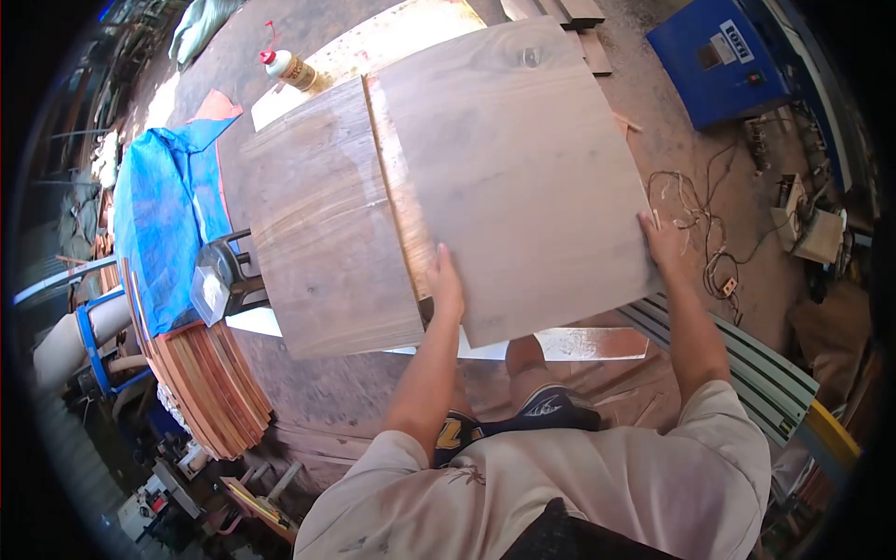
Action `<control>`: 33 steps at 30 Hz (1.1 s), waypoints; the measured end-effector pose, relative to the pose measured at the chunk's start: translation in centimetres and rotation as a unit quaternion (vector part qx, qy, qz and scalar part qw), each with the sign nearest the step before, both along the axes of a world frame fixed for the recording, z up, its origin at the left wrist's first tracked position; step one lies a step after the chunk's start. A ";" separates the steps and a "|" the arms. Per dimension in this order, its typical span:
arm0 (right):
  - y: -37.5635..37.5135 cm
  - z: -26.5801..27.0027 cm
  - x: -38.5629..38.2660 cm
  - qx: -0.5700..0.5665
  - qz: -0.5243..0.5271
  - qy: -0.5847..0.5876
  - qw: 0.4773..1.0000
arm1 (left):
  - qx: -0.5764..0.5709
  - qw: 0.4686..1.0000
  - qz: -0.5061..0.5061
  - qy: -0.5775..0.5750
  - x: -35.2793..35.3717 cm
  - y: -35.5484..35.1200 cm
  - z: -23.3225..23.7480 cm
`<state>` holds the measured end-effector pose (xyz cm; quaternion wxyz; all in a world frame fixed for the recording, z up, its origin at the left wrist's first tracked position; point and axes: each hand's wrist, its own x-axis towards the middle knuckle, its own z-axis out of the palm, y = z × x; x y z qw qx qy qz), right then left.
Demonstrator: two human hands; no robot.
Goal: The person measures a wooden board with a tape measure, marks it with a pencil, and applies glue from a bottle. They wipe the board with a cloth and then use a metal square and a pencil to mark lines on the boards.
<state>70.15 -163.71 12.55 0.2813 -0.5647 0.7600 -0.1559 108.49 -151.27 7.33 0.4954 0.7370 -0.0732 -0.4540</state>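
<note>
**Two hands grip a broad wooden board by its opposite long edges**

The left hand (446, 285) is at the board's left edge near the close end, thumb raised along the edge; its other fingers are mostly hidden. The right hand (665, 245) closes over the right edge, near the close corner, with its underside grip out of sight.

The wide board (523, 177) lies face up between the hands and stretches well beyond them. Its long axis runs away from the person, the far end leaning left. It is grey-brown and smooth-looking, with faint grain and an oval knot near the far right corner.

Left of it lies a second board (313, 219), browner and more strongly grained, with a whitish smear near its right edge. A narrow gap between the boards shows a stained, light surface. A bottle (291, 71) with a red cap lies beyond the second board. Farther left are a black stool (229, 271) and a blue tarp (168, 215); a blue machine (719, 61) stands at far right, near loose cables (709, 219).
</note>
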 end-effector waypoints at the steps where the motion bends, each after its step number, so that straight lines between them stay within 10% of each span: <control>1: -1.4 -0.1 -0.2 0.057 0.011 0.020 0.998 | 0.016 0.999 -0.039 0.010 -0.1 -1.4 1.0; 17: -7.8 -9.4 2.8 0.081 -0.025 -0.047 0.995 | 0.128 0.787 -0.292 -0.528 6.3 2.6 0.4; 28: -7.9 -10.6 2.6 0.158 -0.048 -0.074 0.984 | 0.290 0.711 -0.372 -0.522 8.4 1.8 -0.9; 33: -3.0 -9.2 -0.7 0.020 -0.140 -0.129 0.981 | 0.240 0.679 -0.382 -0.579 12.0 -2.1 -2.7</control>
